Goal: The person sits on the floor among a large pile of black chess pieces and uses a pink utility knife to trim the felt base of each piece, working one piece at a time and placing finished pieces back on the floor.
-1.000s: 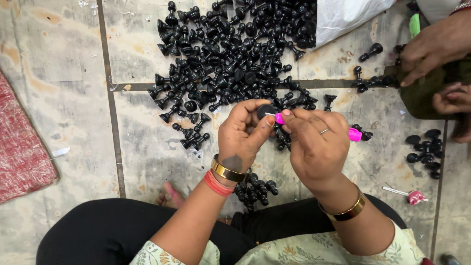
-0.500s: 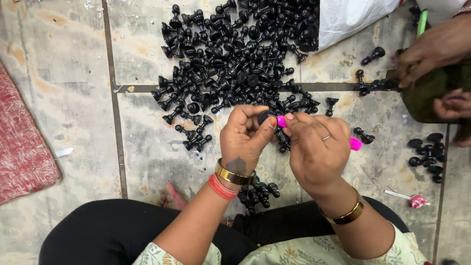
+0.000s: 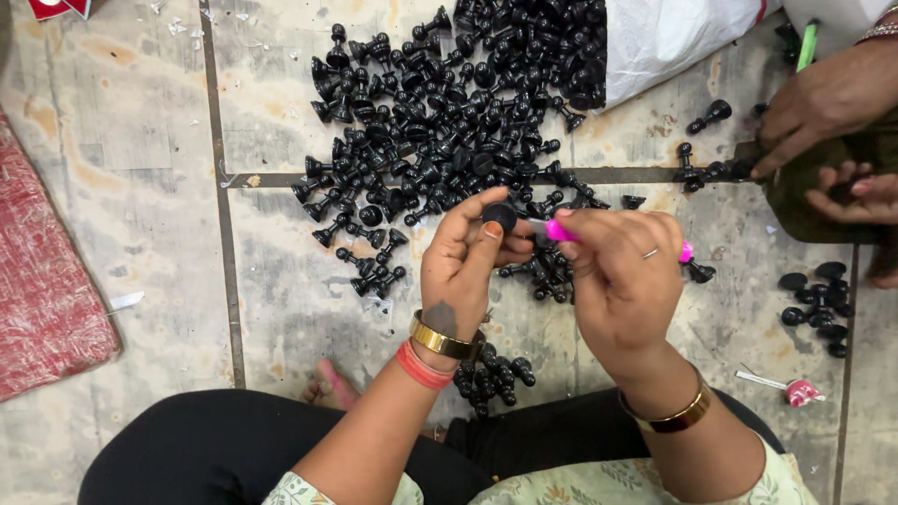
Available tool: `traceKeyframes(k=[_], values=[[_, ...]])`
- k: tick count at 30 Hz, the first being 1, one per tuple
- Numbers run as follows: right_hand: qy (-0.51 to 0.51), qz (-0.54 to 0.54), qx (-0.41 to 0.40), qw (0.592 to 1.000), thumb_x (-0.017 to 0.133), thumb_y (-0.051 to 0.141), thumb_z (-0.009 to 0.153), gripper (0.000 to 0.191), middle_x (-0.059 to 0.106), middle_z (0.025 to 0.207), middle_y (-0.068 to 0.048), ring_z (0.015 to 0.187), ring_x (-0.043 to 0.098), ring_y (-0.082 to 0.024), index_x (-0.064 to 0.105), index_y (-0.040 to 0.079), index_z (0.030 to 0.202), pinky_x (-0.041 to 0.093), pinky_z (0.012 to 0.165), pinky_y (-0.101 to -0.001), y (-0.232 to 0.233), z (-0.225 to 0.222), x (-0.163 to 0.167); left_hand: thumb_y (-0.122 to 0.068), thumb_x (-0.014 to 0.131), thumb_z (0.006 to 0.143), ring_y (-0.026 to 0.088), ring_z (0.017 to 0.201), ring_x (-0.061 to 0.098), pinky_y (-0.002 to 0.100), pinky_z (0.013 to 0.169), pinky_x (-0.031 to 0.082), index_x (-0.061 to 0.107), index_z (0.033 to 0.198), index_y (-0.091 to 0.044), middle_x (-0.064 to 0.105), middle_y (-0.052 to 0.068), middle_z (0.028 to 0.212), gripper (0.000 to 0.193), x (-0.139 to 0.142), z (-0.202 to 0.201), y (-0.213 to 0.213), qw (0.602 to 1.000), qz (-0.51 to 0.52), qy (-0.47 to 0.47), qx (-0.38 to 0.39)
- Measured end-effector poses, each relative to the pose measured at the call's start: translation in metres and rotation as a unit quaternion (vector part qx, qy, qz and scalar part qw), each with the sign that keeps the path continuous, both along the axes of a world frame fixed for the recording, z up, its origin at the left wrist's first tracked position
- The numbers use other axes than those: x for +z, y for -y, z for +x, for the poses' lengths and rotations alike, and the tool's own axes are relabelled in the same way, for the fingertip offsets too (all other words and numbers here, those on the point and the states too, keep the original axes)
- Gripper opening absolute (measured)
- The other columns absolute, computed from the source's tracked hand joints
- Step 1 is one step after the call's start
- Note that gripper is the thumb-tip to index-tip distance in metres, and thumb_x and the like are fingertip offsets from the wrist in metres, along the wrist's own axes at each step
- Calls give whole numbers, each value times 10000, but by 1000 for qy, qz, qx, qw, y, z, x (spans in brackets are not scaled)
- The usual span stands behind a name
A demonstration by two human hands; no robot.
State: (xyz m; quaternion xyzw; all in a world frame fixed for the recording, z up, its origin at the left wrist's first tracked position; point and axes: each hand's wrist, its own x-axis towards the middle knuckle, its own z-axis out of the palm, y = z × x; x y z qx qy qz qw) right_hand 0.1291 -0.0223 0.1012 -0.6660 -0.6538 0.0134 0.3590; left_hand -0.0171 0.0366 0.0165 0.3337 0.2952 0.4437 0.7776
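The black pieces [image 3: 449,122] look like glossy hard plastic, same as the one [image 3: 499,216] pinched in the left hand's fingers [image 3: 482,245]. The pink tool [image 3: 561,230] beside it is shiny plastic too. Floor [image 3: 140,140] is rough, stained stone slabs. Left of the heap, the red mat [image 3: 42,290] looks like coarse woven cloth. Above-right, the white sack [image 3: 673,37] looks like woven plastic. Polished gold metal bangles [image 3: 440,341].

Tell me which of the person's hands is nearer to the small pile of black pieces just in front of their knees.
Left. The left hand is almost straight above the small pile, its wrist just beside it. The right hand is off to the pile's right and farther away, gripping a pink tool.
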Motion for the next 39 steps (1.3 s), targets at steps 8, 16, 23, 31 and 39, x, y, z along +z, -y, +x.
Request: traceKeyframes(k=[8,16,23,31,39], values=[[58,-24,11,998,738,2,918,228,718,1119,-18,1008,642,-208,748,114,1116,365,1061,-440,-1,-2,2,42,487,1048,163,1012,711,320,921,613,472,1487,-1,717,147,1212,442,8,0,1,1000,-3,-2,-18],[59,-20,6,998,731,14,953,222,725,1141,-7,1025,647,-200,745,121,1147,370,1082,-432,-1,-1,2,-18,591,1055,130,968,697,296,892,608,521,1469,6,711,85,1131,420,6,1,5,999,16,-21,-36],[71,-21,9,997,751,31,941,226,721,1118,-4,1000,643,-201,752,127,1145,390,1025,-422,-2,0,4,-55,638,1039,124,970,699,297,878,614,541,1435,0,715,79,1095,411,5,0,3,998,16,-5,-53],[82,-1,12,997,751,-3,906,255,717,1104,-22,991,641,-222,752,105,1138,401,919,-386,2,-4,4,-77,667,1022,116,905,703,274,808,610,564,1351,-7,729,71,1014,352,6,0,4,999,3,6,-54],[74,11,8,997,739,-22,907,287,724,1107,-34,972,630,-219,741,71,1177,401,909,-380,4,-8,3,-74,692,1015,128,849,706,278,725,613,602,1259,13,719,70,991,275,6,-1,8,999,-6,-14,-43]])
